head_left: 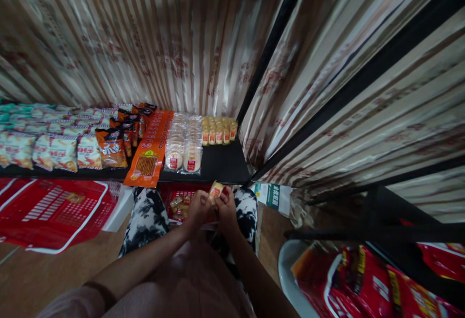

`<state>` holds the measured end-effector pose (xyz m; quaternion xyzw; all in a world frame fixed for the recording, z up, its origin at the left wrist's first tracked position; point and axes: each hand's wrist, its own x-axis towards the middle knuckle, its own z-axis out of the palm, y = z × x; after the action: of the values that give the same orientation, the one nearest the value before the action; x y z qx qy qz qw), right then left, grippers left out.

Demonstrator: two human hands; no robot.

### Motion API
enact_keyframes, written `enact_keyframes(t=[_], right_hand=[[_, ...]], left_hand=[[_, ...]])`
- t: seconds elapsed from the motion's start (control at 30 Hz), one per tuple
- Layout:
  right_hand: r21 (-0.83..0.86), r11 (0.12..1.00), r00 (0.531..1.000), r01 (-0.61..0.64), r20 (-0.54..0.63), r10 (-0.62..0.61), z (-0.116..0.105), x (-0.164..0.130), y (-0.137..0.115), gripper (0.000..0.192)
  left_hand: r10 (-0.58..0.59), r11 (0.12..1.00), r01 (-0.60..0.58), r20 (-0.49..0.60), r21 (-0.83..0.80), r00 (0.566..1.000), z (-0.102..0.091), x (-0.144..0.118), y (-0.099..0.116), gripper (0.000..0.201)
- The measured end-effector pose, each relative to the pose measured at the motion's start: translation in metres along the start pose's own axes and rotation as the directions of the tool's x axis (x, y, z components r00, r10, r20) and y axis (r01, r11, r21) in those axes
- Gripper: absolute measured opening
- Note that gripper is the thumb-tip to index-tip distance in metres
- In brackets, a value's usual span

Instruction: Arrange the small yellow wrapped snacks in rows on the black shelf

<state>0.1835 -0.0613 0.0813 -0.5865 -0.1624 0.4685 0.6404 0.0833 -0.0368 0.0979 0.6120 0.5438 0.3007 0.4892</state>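
Between my two hands, just in front of the shelf edge, is a small yellow snack packet (216, 190) with a red and white label. My left hand (198, 207) pinches its left side, and my right hand (225, 204) grips its right side. Below them, between my knees, a red basket (165, 193) holds several similar small packets (178, 205). On the black shelf (222, 163) stand rows of like yellow packets (219, 131) at the right end. Clear packs of round white crackers (182, 146) lie beside them.
Left along the shelf are an orange snack bag (147, 160), brown-orange bags (112, 148) and white snack bags (61, 151). A red bag (65, 211) lies at left. Black frame poles (272, 42) and curtains (174, 32) stand behind. A white tub (290, 265) with red packages (366, 279) is at right.
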Motion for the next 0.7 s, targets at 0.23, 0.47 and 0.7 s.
enact_keyframes(t=[0.23, 0.47, 0.7], right_hand=[[-0.008, 1.0, 1.0, 0.018, 0.02, -0.018, -0.002, 0.004, -0.013, 0.097], [-0.096, 0.994, 0.998, 0.043, 0.041, -0.039, -0.004, 0.007, -0.019, 0.089], [-0.184, 0.983, 0.996, 0.025, 0.092, -0.008, -0.007, 0.013, -0.024, 0.081]], left_hand=[[-0.01, 0.997, 0.009, -0.008, -0.079, 1.0, 0.006, 0.012, 0.01, 0.015], [0.065, 0.992, -0.07, -0.047, -0.104, 0.997, 0.014, 0.026, 0.008, 0.019], [0.008, 0.996, -0.014, -0.069, -0.086, 0.998, 0.011, 0.041, 0.015, 0.02]])
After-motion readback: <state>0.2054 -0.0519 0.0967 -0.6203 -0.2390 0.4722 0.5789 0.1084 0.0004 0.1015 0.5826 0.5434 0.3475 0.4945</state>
